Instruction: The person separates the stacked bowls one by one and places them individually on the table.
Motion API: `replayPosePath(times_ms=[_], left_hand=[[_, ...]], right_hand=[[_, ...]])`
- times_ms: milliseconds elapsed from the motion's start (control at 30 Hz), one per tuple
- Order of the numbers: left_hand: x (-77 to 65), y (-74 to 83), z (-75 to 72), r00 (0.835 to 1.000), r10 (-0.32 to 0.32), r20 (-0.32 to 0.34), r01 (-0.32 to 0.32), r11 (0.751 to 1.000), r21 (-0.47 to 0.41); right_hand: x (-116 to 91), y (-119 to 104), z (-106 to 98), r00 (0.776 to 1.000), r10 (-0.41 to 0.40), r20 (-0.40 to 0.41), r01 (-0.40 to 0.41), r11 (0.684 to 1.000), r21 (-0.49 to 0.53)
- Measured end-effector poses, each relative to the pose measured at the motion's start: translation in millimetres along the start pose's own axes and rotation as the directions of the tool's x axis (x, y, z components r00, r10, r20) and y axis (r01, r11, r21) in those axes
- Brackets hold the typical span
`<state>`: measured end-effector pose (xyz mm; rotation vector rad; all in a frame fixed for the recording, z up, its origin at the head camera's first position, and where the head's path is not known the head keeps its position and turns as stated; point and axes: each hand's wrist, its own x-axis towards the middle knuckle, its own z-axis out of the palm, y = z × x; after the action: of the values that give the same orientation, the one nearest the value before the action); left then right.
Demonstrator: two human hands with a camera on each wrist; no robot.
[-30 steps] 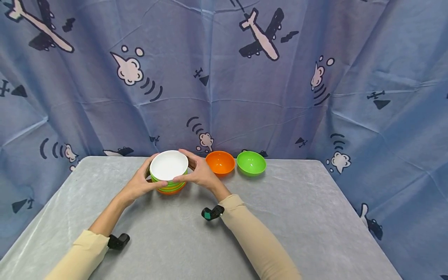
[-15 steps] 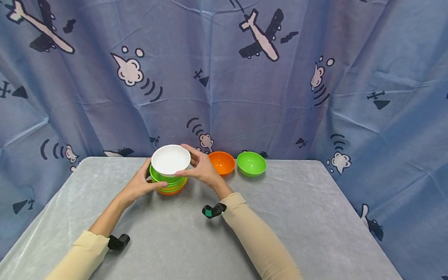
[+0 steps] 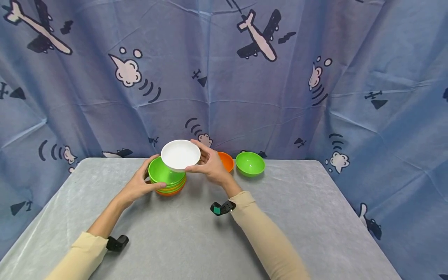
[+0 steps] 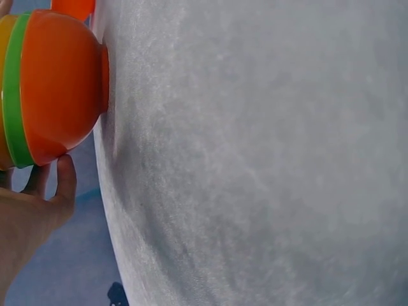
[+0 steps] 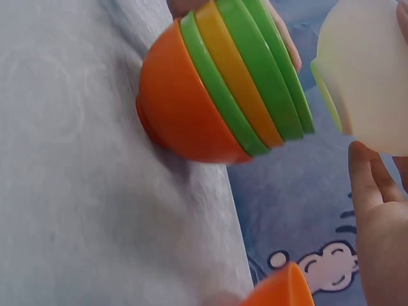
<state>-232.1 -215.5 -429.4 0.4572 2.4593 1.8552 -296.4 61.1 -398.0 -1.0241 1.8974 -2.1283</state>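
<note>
A white bowl (image 3: 180,155) is held in the air by my right hand (image 3: 212,165), thumb at the near rim and fingers at the far right side. Below it and to the left stands a stack of nested bowls (image 5: 191,102), orange at the bottom with green and yellow-orange ones above. A green bowl (image 3: 162,173) is on top of the stack. My left hand (image 3: 141,181) grips the stack's left side, thumb in front and fingers behind. In the right wrist view the white bowl (image 5: 366,76) hangs apart from the stack.
An orange bowl (image 3: 226,161), partly hidden behind my right hand, stands at the table's back. Right of it is a single green bowl (image 3: 250,164). A grey cloth covers the table (image 3: 297,217); a blue patterned curtain (image 3: 224,77) hangs behind.
My right hand has lifted the white bowl off the stack, moving it up and to the right, which uncovers the green bowl. My left hand stays at the stack.
</note>
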Motion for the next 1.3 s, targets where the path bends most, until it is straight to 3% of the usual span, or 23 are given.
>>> replayPosePath(times_ms=[400,1000,1300], left_hand=[[-0.5,0.3,0.2,1.000,-0.001,-0.009,0.002,1.000,0.016],[0.7,-1.0,1.7,1.000,-0.017,-0.003,0.017,1.000,0.006],[-1.0,-0.2,0.7,1.000,-0.014,-0.004,0.014,1.000,0.005]], right_hand=[[-19,-10,-34,0.999,0.009,-0.051,-0.013,0.996,-0.089],[-56,-23,-88,0.988,0.077,-0.133,-0.097,0.984,-0.151],[-79,-30,-115,0.980,0.083,-0.180,-0.125,0.964,-0.234]])
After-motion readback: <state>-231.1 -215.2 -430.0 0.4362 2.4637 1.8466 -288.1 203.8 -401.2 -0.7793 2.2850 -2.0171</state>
